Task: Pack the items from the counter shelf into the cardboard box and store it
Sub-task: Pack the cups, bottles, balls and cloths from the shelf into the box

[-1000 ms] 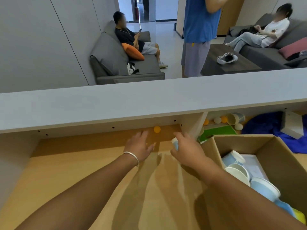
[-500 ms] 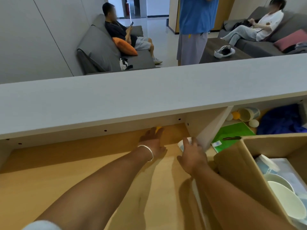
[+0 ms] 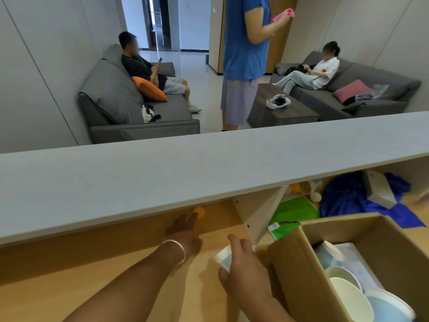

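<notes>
Left hand reaches open-fingered toward a small orange ball; right hand grips a pale-blue cup.

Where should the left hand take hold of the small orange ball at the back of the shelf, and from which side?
Probably pinch the orange ball across its widest part, coming from the front. It sits deep under the countertop, so there is no room from above. The left hand is already just in front of it, fingers reaching toward it. A round ball may roll, so cupping it seems safest.

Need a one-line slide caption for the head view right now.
Left hand reaches for an orange ball under the counter; right hand holds a cup beside the cardboard box.
</notes>
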The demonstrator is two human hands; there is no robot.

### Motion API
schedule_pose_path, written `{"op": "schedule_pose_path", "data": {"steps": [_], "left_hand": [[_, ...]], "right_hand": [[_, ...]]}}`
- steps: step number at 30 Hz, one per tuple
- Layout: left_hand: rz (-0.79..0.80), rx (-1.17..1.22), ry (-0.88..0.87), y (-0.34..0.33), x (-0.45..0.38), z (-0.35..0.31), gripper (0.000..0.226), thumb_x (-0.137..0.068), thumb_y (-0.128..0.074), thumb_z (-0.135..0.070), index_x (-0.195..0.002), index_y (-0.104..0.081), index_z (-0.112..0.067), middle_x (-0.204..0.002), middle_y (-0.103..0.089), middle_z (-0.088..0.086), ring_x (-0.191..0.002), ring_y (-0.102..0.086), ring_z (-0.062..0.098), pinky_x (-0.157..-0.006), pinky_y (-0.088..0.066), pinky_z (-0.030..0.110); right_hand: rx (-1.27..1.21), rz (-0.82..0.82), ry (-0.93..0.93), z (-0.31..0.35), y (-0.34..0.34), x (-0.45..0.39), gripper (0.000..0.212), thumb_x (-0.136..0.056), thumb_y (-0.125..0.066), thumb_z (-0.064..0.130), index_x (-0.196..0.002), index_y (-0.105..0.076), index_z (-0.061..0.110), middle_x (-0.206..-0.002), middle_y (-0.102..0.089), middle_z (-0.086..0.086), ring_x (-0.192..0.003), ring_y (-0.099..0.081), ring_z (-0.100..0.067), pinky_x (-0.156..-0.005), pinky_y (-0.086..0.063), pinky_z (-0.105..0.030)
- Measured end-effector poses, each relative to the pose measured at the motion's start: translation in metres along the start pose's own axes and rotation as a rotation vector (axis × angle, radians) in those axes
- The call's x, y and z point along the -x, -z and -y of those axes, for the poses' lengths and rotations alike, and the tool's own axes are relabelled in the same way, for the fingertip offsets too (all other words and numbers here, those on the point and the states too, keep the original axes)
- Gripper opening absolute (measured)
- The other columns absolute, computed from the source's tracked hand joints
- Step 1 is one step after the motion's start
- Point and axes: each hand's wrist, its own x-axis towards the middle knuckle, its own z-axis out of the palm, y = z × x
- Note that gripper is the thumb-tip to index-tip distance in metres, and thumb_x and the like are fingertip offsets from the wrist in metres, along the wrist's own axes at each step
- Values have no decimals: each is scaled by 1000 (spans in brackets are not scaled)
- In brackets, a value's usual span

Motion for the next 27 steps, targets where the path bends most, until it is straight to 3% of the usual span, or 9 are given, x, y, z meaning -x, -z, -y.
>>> {"op": "schedule_pose_path", "data": {"steps": [3, 7, 11, 13, 16, 20, 23, 27], "left_hand": [[-79, 49, -4, 10, -13, 0, 84, -85, -54, -46, -152, -3, -37, -161, -5, 1, -146, -15, 27, -114, -28, 41], [-33, 11, -60, 10, -53, -9, 74, -91, -56, -39, -153, -15, -31, -161, -11, 6, -145, -17, 28, -115, -24, 39], [-55, -126, -97, -3, -70, -19, 41, -94, -48, -30, -135, -49, -27, -142, -45, 8, -127, -46, 27, -103, -40, 36], [-74, -124, -94, -9, -63, -24, 36, -96, -45, -25, -132, -52, -26, -138, -49, 7, -122, -50, 27, -101, -42, 36], [-91, 50, -70, -15, -30, -35, 53, -94, -53, -31, -144, -38, -24, -146, -43, 7, -130, -45, 28, -105, -38, 34], [-251, 330, -153, -14, 44, -67, 53, -82, -73, -26, -129, -54, -15, -126, -58, 9, -113, -56, 30, -85, -43, 31], [-408, 438, -277, 6, 106, -96, 48, -79, -77, -23, -122, -57, -18, -111, -55, -2, -101, -57, 19, -79, -47, 27], [-507, 499, -388, 44, 169, -148, 48, -81, -74, -28, -123, -51, -32, -109, -50, -15, -98, -54, 1, -78, -47, 17]], "right_hand": [[-58, -43, 41, 5, 40, 45, 71, -82, -55, 43, -140, -15, 41, -137, -30, 13, -113, -49, -13, -78, -45, -28], [-84, -151, 68, -7, 100, 93, 76, -79, -59, 51, -137, -9, 52, -129, -24, 30, -115, -42, 1, -87, -39, -20], [-155, -266, -8, -39, 140, 129, 75, -74, -68, 52, -121, -12, 66, -119, -22, 44, -108, -32, 11, -89, -33, -16], [-171, -336, -34, -63, 152, 141, 78, -71, -73, 50, -124, -18, 64, -122, -29, 40, -110, -38, 9, -91, -36, -19], [-144, -359, -123, -98, 160, 151, 81, -73, -74, 47, -133, -20, 56, -121, -32, 33, -102, -40, 8, -85, -36, -18], [-101, -338, -207, -144, 167, 164, 81, -77, -70, 50, -139, -18, 47, -128, -32, 25, -100, -46, -2, -85, -43, -25], [-69, -314, -206, -168, 170, 168, 83, -78, -68, 50, -143, -17, 41, -138, -34, 16, -98, -45, -3, -83, -45, -26], [-60, -301, -165, -191, 172, 172, 82, -78, -68, 46, -144, -21, 35, -137, -38, 9, -103, -50, -9, -83, -46, -26]]}}
